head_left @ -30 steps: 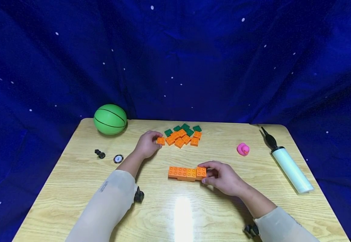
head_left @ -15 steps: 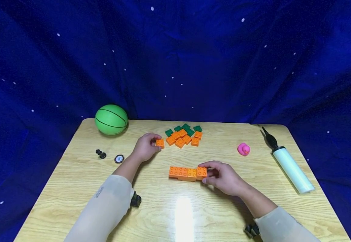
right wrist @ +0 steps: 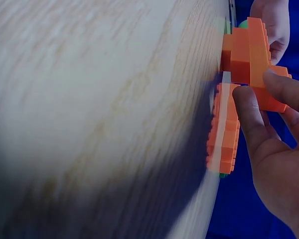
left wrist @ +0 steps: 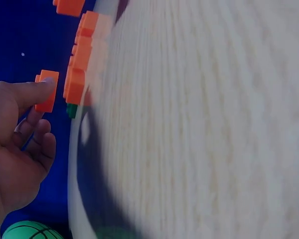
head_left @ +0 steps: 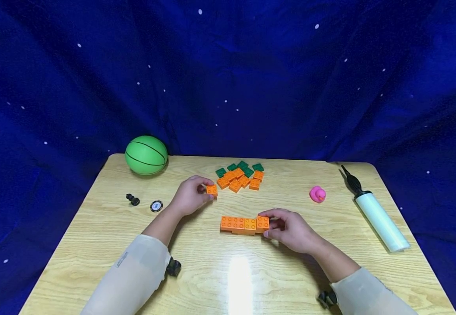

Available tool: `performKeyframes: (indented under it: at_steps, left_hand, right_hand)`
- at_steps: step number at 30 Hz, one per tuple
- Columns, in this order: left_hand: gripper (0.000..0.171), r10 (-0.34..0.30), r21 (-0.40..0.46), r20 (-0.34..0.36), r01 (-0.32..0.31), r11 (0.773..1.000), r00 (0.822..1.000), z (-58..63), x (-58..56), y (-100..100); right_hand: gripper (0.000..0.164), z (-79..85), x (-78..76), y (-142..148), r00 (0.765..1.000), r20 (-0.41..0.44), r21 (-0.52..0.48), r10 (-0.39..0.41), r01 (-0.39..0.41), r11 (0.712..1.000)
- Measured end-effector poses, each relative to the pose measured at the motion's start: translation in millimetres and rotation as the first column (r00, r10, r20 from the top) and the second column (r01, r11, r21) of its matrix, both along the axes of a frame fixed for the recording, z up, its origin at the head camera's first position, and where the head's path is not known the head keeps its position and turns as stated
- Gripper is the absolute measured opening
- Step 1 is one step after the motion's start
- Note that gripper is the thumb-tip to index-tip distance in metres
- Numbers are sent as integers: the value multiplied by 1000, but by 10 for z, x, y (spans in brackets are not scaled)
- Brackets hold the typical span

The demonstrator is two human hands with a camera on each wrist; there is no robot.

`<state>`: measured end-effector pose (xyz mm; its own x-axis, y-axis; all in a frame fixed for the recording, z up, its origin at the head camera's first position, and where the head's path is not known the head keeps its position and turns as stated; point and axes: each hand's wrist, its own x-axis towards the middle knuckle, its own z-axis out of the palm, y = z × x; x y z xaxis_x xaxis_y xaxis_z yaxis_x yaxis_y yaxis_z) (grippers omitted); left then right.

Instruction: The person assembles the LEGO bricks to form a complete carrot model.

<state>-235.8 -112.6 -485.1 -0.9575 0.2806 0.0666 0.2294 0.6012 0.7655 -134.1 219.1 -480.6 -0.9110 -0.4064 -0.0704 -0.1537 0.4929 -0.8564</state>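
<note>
Between the thumb and fingers of my left hand point(head_left: 192, 195) is a square orange toy brick point(head_left: 211, 190), just left of the brick pile. The left wrist view shows this brick point(left wrist: 49, 90) pinched above the table. My right hand point(head_left: 290, 229) grips the right end of an orange brick assembly point(head_left: 237, 224), a stepped row of joined bricks near the table's middle. Seen from the right wrist, thumb and fingers hold the end block, and the assembly point(right wrist: 241, 55) has lower bricks under its far part. Loose orange bricks point(head_left: 235, 186) and green bricks point(head_left: 247, 171) lie in a heap behind.
A green ball point(head_left: 146, 155) sits at the back left. In front of it lie a black chess piece point(head_left: 133, 199) and a poker chip point(head_left: 156, 206). To the right are a pink rubber duck point(head_left: 318, 194) and a hand pump point(head_left: 381, 221) near the table's edge.
My left hand has shifted slightly down and toward me with the orange brick, away from the pile, then a little right. The right hand keeps its hold in about the same place.
</note>
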Motion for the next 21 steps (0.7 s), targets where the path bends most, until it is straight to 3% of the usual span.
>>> performKeyframes:
  at_steps: [12,21]
  left_hand:
    - [31,-75,72,-31,77,994,997,162,222,75]
    - [30,-213,104,-84,221,970,973,294,460,278]
  right_hand:
    - [48,-3,-13,-19,1000,-11,18,-1,1,1000]
    - [47,-2,-22,-23,1000,-16,33,-5,6,999]
